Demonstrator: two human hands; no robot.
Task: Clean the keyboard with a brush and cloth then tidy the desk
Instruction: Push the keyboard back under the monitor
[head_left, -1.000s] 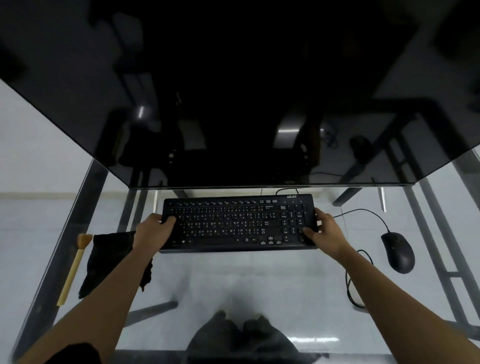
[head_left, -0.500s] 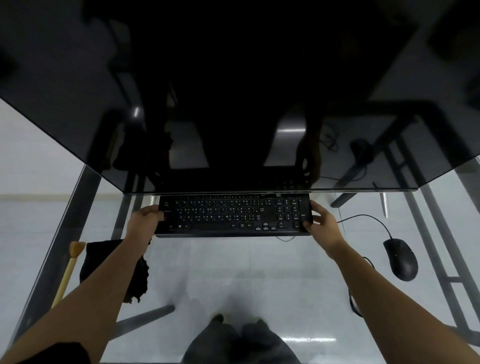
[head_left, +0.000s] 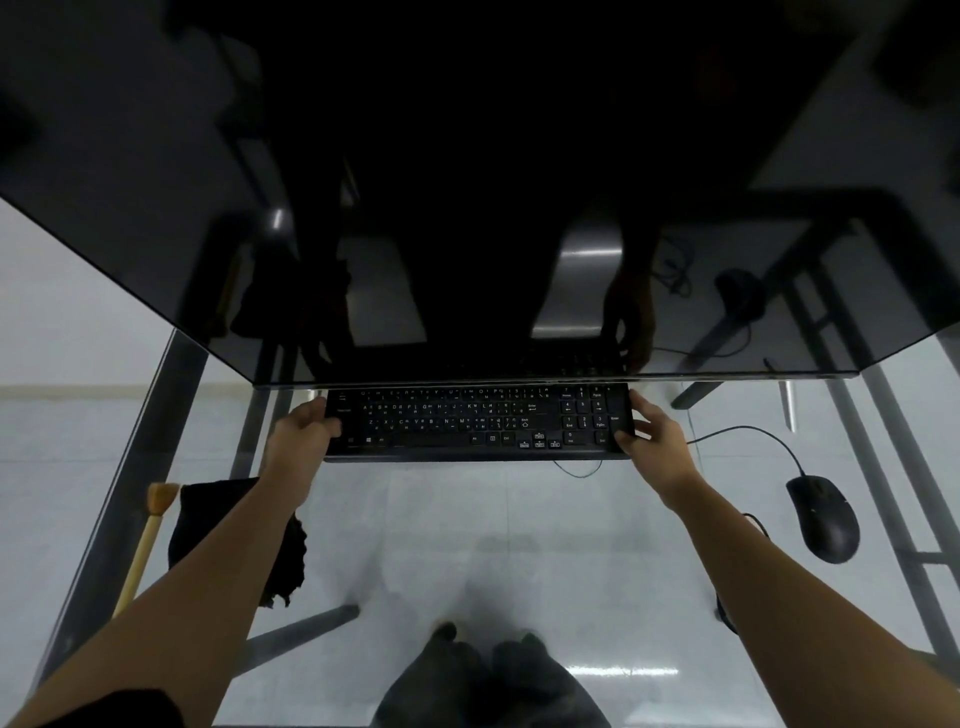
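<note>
dim, soft frame — glare streaks on glass desk (head_left: 519, 545), edges warped.

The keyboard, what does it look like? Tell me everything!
The keyboard is long, flat, black plastic with pale letters and a number pad on the right. It lies on the glass desk, its far edge tucked under the monitor. The left hand and right hand grip its ends. A thin cable pokes out underneath.
</note>
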